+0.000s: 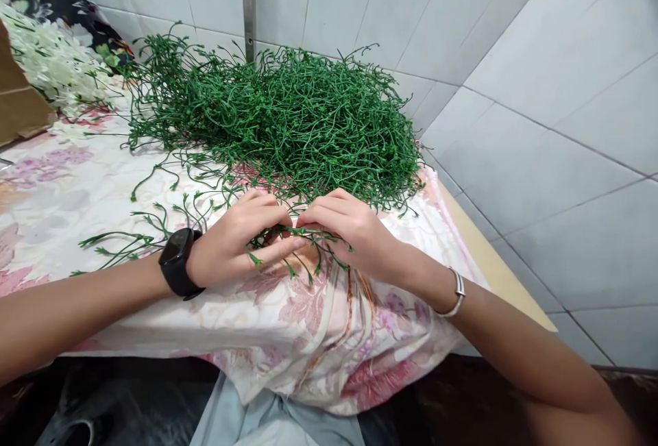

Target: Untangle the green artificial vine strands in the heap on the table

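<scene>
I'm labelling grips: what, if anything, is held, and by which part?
Green stems, held between left hand and right hand; the fingers hide which part is gripped.

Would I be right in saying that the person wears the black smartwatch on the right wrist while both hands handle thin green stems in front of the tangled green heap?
Not quite: the head view shows the black smartwatch on the wrist of the left hand, not the right hand; both handle thin green stems before the tangled green heap.

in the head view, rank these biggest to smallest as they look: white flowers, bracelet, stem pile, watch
1. Stem pile
2. White flowers
3. Watch
4. Bracelet
</scene>
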`<control>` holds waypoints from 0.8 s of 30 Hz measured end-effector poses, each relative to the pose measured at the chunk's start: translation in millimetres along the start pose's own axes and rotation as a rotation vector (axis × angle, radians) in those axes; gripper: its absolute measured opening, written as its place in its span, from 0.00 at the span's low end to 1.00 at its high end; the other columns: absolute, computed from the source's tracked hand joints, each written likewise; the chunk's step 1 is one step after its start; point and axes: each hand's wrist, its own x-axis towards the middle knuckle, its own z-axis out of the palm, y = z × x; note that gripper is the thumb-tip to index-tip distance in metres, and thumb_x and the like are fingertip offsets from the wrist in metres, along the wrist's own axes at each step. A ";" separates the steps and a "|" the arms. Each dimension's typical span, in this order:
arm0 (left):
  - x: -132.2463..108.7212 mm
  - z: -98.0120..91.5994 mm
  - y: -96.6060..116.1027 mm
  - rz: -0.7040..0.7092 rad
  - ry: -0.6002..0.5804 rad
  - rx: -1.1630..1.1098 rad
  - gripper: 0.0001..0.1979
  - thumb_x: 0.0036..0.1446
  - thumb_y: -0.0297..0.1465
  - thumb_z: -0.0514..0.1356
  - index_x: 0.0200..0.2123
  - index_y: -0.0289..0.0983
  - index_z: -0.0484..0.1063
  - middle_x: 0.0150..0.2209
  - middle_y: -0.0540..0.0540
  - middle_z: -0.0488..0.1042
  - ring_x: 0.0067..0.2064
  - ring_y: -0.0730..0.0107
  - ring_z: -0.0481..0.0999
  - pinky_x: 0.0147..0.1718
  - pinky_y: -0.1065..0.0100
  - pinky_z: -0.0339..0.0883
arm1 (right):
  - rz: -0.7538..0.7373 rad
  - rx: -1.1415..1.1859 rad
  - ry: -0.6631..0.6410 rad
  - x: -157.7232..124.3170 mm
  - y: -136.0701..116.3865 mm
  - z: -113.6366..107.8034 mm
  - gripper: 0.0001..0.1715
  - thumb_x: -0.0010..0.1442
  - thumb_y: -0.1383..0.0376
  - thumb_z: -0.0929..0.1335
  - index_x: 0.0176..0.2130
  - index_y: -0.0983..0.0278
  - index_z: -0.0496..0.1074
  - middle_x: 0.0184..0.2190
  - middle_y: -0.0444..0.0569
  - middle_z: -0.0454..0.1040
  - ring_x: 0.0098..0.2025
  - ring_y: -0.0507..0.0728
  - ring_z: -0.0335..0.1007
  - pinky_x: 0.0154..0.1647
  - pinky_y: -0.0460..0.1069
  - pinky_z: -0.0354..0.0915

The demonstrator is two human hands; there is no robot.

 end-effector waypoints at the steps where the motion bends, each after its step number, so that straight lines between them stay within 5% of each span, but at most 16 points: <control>1: 0.2 0.9 -1.0 0.007 0.000 -0.001 0.07 0.55 0.33 0.52 0.32 0.34 0.65 0.27 0.49 0.64 0.31 0.72 0.60 0.35 0.68 0.54 | -0.003 -0.012 -0.014 -0.1 0.7 1.0 0.14 0.49 0.79 0.58 0.35 0.69 0.65 0.32 0.49 0.70 0.33 0.52 0.62 0.36 0.48 0.56; 6: 0.2 2.7 -4.0 0.018 0.015 0.006 0.06 0.57 0.30 0.51 0.33 0.33 0.64 0.28 0.48 0.65 0.33 0.72 0.61 0.35 0.68 0.54 | 0.033 0.005 -0.044 -0.2 -0.9 1.6 0.16 0.50 0.79 0.58 0.38 0.69 0.64 0.32 0.48 0.70 0.34 0.52 0.62 0.34 0.46 0.56; 14: -1.2 1.8 -3.5 0.020 0.030 0.011 0.06 0.57 0.29 0.50 0.34 0.34 0.64 0.29 0.48 0.65 0.33 0.73 0.61 0.35 0.69 0.53 | 0.007 0.111 -0.011 1.2 4.9 -0.2 0.09 0.56 0.67 0.62 0.39 0.68 0.65 0.34 0.49 0.71 0.35 0.51 0.63 0.37 0.47 0.57; 24: -1.8 0.4 -3.0 0.006 0.058 0.040 0.09 0.59 0.29 0.46 0.31 0.33 0.64 0.25 0.49 0.63 0.29 0.73 0.60 0.32 0.68 0.53 | -0.085 0.079 0.039 -0.3 4.1 9.3 0.15 0.57 0.63 0.61 0.43 0.70 0.62 0.35 0.50 0.70 0.37 0.51 0.63 0.40 0.49 0.58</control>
